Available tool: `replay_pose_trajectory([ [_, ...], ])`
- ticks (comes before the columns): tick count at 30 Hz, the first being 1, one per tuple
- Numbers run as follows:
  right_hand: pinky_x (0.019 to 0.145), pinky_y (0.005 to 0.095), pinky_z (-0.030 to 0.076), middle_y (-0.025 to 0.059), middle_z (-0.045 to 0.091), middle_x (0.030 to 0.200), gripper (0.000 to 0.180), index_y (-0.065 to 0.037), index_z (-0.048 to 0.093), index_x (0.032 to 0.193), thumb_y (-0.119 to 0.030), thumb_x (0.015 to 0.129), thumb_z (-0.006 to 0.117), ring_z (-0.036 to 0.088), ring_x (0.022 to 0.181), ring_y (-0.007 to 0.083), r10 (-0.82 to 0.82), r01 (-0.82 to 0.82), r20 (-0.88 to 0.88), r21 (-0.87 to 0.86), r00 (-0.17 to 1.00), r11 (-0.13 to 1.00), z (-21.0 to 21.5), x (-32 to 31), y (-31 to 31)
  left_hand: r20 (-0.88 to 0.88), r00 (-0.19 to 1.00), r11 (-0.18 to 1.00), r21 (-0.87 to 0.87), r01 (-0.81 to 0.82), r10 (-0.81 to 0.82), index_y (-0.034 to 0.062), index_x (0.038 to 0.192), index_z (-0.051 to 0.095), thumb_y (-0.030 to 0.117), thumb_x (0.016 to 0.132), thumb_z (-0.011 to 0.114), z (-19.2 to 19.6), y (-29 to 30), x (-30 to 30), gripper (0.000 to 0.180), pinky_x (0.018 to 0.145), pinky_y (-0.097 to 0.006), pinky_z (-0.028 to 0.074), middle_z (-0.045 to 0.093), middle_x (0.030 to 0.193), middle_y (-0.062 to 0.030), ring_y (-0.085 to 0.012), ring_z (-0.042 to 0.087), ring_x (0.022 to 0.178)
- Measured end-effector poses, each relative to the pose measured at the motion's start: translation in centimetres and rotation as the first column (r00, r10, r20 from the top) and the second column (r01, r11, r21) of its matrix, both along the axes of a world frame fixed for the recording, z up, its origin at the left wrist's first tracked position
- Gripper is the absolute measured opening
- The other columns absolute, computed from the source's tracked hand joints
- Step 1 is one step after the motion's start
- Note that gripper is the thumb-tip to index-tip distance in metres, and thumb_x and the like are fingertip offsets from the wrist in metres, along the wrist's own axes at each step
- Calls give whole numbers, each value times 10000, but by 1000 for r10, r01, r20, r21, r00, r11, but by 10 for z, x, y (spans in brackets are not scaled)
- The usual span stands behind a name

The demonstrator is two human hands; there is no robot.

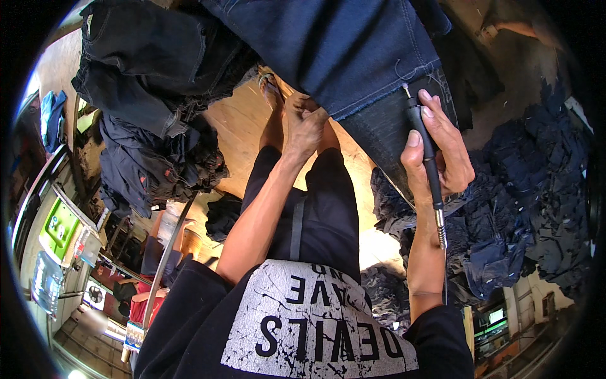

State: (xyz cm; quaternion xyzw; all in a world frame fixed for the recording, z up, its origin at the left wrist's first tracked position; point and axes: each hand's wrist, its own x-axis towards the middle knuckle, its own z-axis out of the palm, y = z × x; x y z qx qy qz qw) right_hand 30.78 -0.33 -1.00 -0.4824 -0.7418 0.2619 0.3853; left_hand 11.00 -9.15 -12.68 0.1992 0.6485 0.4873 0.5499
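A dark blue jeans leg (341, 50) hangs stretched in front of me, its frayed hem (379, 95) over a black form (385, 132). My left hand (304, 123) is closed in a pinch on the hem's left corner. My right hand (442, 151) is wrapped around a slim black pen-shaped rotary tool (429, 158) with a metal rear end. The tool's thin tip (404, 86) touches the hem's right end.
A heap of dark jeans (151, 126) lies at the left and another heap (536, 189) at the right. Below are my black shorts (315, 215), my foot (271, 88) and a wooden floor (240, 126). A green box (58, 227) and a water bottle (45, 281) stand far left.
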Motion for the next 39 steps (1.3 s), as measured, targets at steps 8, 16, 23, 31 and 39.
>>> replay_pose_trajectory([
  [8,1068,549,594,255,790,1175,322,35,786,1150,-17,834,752,770,1156,405,-52,52,1,0,999,999,-4,2,-2,279,943,952,194,-239,180,4,1090,769,-77,878,758,5,12,9,227,652,-217,399,665,875,59,-42,515,705],
  [16,1126,445,514,243,720,1366,394,46,614,1380,-242,1111,610,709,1244,366,-281,267,-131,-111,951,957,24,0,-5,112,976,949,-234,210,-189,-33,1384,586,-28,933,626,27,10,-10,452,1128,-416,481,592,1439,-148,-246,589,1249],
  [23,1028,402,579,223,728,1198,461,95,613,1297,-324,1191,453,738,1092,307,-366,416,-577,-51,730,908,85,-2,-3,-725,688,975,163,153,13,-22,1642,311,260,941,820,182,93,-151,911,1231,-458,397,410,1656,-231,-388,439,1509],
  [31,1004,477,545,189,739,1198,349,-95,698,1222,-163,882,735,697,1135,415,-489,490,-40,16,871,871,44,-81,27,-914,-81,814,-392,428,-398,27,1315,734,581,808,809,141,232,-161,755,1127,-609,433,623,1363,-335,-496,543,1341],
  [39,846,533,554,232,694,1017,385,-79,665,1145,71,798,593,686,966,469,-696,700,-68,63,714,712,31,53,-43,289,558,568,-55,821,-778,-31,1410,644,413,1080,675,199,170,-68,554,1004,-432,587,741,1320,-153,-274,742,1140],
])
